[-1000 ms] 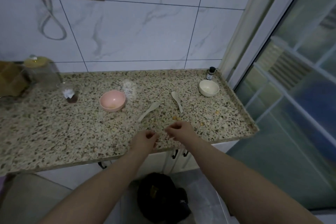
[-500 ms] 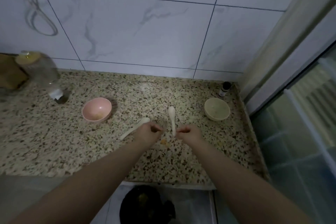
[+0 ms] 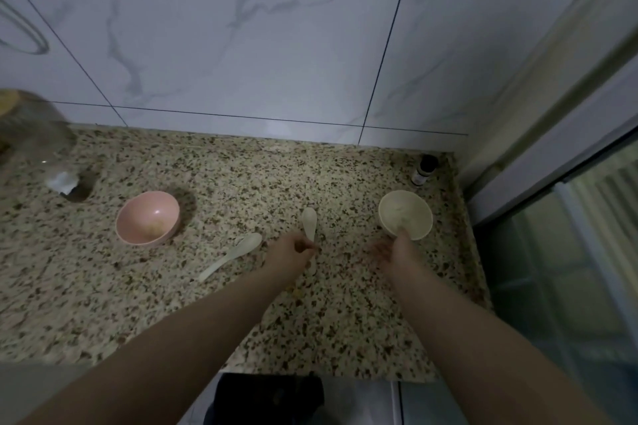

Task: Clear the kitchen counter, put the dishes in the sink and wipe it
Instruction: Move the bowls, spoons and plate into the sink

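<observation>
Far left, a blurred glass jar [image 3: 31, 134] w/ a small dark-based item [image 3: 70, 185] just beside it, both on the speckled counter [image 3: 103, 304]. Next over, pink bowl [image 3: 147, 217], upright, some food bits in the bottom. Right of it a cream spoon [image 3: 232, 255] lies flat, bowl end pointing up-right, untouched. Then the left hand [image 3: 288, 252]: fingers curled in, pinching the handle of a second cream spoon [image 3: 309, 222], which still looks to lie on the stone. A few crumbs [image 3: 297, 291] near that forearm. Right hand [image 3: 393, 250] is mostly spread, fingers relaxed, fingertip reaching over the near rim of the cream bowl [image 3: 405, 214]; can't tell if it has any real grip yet, prob just touching. Small dark-capped bottle [image 3: 424, 171] stands in the back corner, near that bowl. No sink in view, so the carry is unknown. Risks, as I judge it: a one-finger hook on the rim could tip or skid the cream bowl twd the counter's right edge; a thin pinch on a smooth spoon handle may slip mid-lift; and reaching fwd could nudge the bottle over. Crumbs need a wipe after dishes are gone, not before.
</observation>
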